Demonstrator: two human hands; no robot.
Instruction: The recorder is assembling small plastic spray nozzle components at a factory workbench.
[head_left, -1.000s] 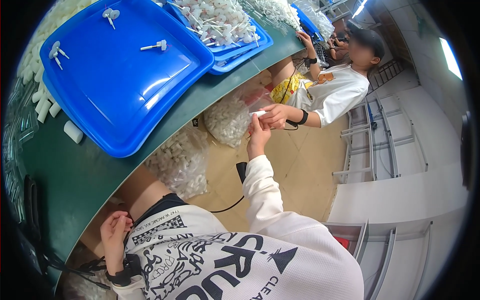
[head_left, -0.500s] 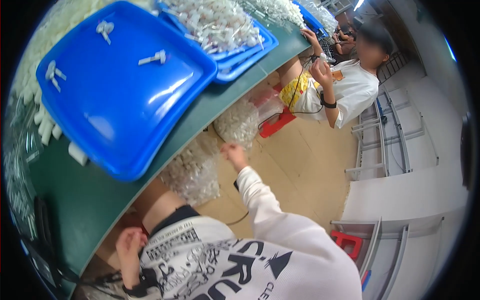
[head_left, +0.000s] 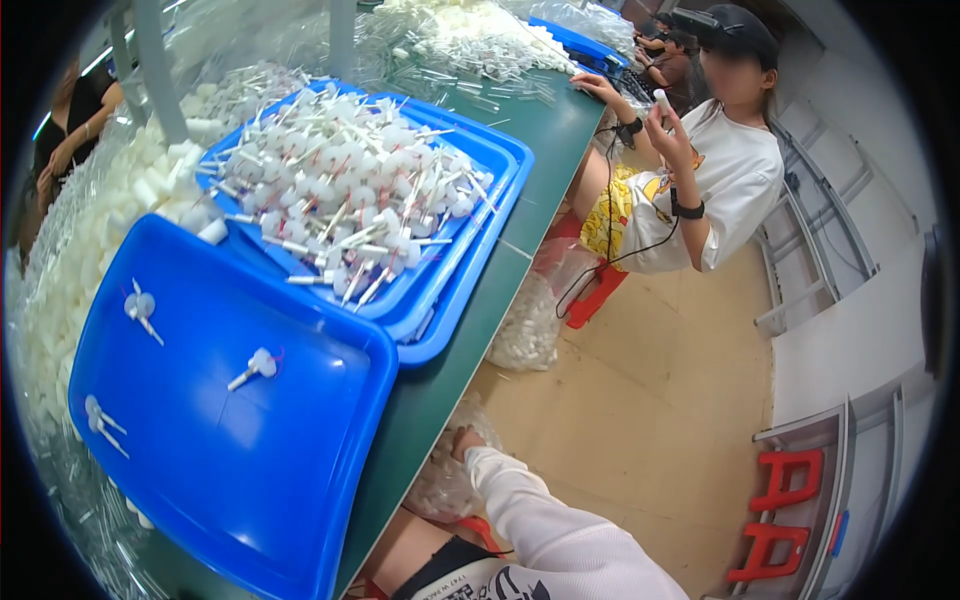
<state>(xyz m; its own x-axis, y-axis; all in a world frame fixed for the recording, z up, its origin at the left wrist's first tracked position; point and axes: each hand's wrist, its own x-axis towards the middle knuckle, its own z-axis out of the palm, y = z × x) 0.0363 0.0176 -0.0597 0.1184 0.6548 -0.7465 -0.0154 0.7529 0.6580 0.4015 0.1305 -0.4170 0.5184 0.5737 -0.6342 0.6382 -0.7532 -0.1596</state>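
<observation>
My right hand (head_left: 466, 443) is down beside the table edge, at the mouth of a clear plastic bag (head_left: 440, 485) of small white pieces. Its fingers are partly hidden against the bag, so I cannot tell whether they are closed on anything. My left hand is out of the picture. On the table a blue tray (head_left: 300, 500) holds three loose white parts, one of them a round-headed white piece with a stem (head_left: 256, 367). Behind it, a heap of similar white stemmed pieces (head_left: 350, 190) with thin red strands fills another blue tray (head_left: 505, 190).
White foam-like cylinders (head_left: 120, 240) and clear tubes (head_left: 500, 62) are piled on the green table (head_left: 480, 300). A co-worker (head_left: 720, 170) in a white shirt holds up a white cylinder (head_left: 661, 99). Another bag (head_left: 525, 325) lies on the floor; red stools (head_left: 770, 550) stand right.
The view has swung, showing the heaped tray fully and the blue trays lower. My right hand has come to the bag below the table. My left hand has left the picture.
</observation>
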